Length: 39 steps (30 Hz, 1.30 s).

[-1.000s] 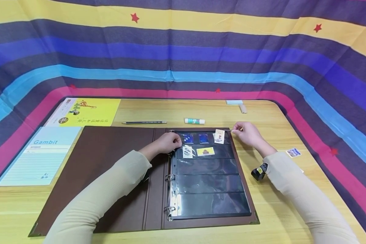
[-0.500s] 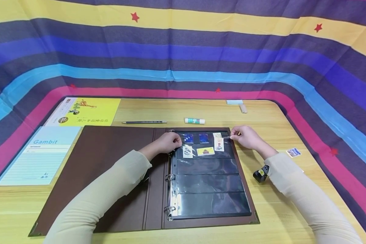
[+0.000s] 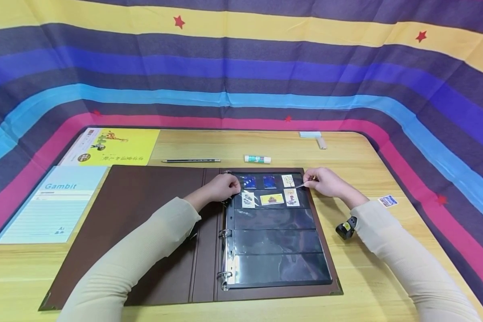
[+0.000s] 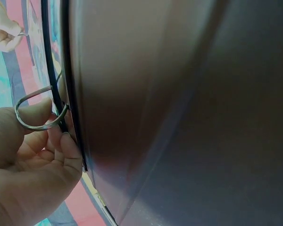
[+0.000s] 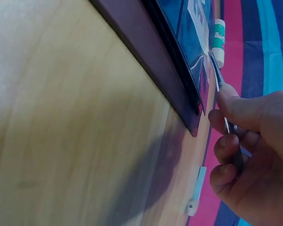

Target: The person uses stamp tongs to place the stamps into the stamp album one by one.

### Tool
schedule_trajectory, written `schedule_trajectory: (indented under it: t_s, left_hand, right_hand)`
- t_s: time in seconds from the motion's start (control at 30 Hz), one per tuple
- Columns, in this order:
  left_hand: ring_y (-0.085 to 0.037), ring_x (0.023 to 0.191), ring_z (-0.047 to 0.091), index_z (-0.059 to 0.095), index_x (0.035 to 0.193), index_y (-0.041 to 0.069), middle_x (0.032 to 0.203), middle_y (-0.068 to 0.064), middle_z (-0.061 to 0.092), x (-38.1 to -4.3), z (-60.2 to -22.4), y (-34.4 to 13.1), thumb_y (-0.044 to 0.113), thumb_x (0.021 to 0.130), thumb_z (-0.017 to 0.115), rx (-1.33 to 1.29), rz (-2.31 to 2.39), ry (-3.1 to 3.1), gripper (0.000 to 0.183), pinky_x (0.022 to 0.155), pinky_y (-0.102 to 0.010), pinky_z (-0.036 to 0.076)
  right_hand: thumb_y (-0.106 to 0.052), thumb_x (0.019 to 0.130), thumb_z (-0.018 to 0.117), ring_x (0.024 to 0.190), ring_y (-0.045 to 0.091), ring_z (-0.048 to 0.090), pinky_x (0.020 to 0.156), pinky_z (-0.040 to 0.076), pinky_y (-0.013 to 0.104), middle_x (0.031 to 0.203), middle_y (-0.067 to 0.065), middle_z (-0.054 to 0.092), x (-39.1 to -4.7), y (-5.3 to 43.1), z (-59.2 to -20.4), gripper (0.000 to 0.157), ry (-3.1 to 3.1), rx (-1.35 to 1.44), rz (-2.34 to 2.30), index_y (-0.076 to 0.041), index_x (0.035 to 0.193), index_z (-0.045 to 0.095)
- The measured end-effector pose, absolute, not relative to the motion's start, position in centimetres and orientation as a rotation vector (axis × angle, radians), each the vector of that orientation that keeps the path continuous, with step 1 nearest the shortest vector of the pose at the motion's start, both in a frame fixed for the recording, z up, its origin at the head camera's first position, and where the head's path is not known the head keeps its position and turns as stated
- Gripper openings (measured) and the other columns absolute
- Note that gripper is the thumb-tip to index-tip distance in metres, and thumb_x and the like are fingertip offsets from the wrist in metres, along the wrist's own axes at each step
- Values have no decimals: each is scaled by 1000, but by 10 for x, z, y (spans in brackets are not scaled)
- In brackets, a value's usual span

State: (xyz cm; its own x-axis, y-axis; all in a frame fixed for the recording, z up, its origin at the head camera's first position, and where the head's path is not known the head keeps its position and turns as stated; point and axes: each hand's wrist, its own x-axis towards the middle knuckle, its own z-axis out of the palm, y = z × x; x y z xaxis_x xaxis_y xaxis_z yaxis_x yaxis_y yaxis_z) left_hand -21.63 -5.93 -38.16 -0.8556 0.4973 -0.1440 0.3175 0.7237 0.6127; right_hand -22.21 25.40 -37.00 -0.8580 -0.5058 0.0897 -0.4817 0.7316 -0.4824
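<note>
A brown ring binder (image 3: 161, 210) lies spread on the table, with a black pocket page (image 3: 275, 241) on its rings. My left hand (image 3: 222, 188) pinches the page's inner edge beside the top ring (image 4: 26, 113). Tweezers (image 5: 218, 77) are held in my right hand (image 3: 325, 182) at the page's upper right edge. Their tips are close to a stamp with a red-and-purple figure (image 3: 291, 197), at the right of the second row. Beside it are a yellow stamp (image 3: 271, 199) and a grey-white stamp (image 3: 248, 199). Two blue stamps and a pale tree stamp (image 3: 287, 180) fill the top row.
Another stamp (image 3: 387, 201) lies on the table to the right. Behind the binder are a pencil (image 3: 191, 160), a glue stick (image 3: 257, 159) and an eraser (image 3: 321, 143). A pale blue notebook (image 3: 50, 205) and a yellow book (image 3: 130, 147) lie at the left.
The figure stamp has moved down from over the top row into the second row, uncovering the tree stamp. My right hand has lowered slightly with the tweezers; my left hand stays put.
</note>
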Motion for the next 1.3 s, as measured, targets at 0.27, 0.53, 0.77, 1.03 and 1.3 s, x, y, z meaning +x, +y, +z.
schedule_trajectory:
  t_s: [0.27, 0.53, 0.77, 1.03, 1.3]
  left_hand:
    - [-13, 60, 44, 55, 73, 9, 69, -1, 50, -217, -382, -59, 11, 81, 51, 634, 859, 2626, 9, 63, -26, 37]
    - [-13, 61, 44, 55, 72, 9, 69, 0, 50, -216, -381, -58, 10, 80, 51, 646, 846, 2642, 9, 64, -26, 37]
    - [-12, 62, 45, 56, 73, 11, 70, 2, 50, -214, -379, -62, 15, 80, 51, 693, 891, 2672, 10, 60, -25, 37]
    - [-9, 65, 45, 57, 81, 10, 73, 4, 50, -186, -360, -74, 16, 80, 53, 915, 1156, 2680, 8, 59, -23, 39]
    - [-5, 76, 50, 60, 91, 9, 83, 6, 57, -160, -363, -73, 15, 80, 54, 996, 920, 2561, 14, 68, -21, 40]
  right_hand:
    - [-1, 74, 58, 61, 15, 46, 58, 37, 30, 65, 0, 53, -223, 256, -368, 10, 2793, -834, -775, -8, 67, 54]
    - [-1, 75, 57, 64, 16, 47, 60, 38, 31, 67, 2, 54, -224, 258, -370, 8, 2757, -839, -802, -7, 70, 54]
    - [-6, 77, 56, 68, 15, 48, 64, 38, 32, 71, 1, 54, -220, 260, -367, 5, 2842, -804, -775, -8, 73, 54]
    - [-11, 79, 55, 68, 15, 45, 62, 36, 32, 73, 1, 53, -205, 272, -355, 4, 2918, -771, -853, -8, 76, 54]
    - [-10, 81, 52, 66, 15, 44, 57, 38, 28, 73, 2, 50, -180, 290, -351, 4, 2922, -717, -931, -8, 78, 52]
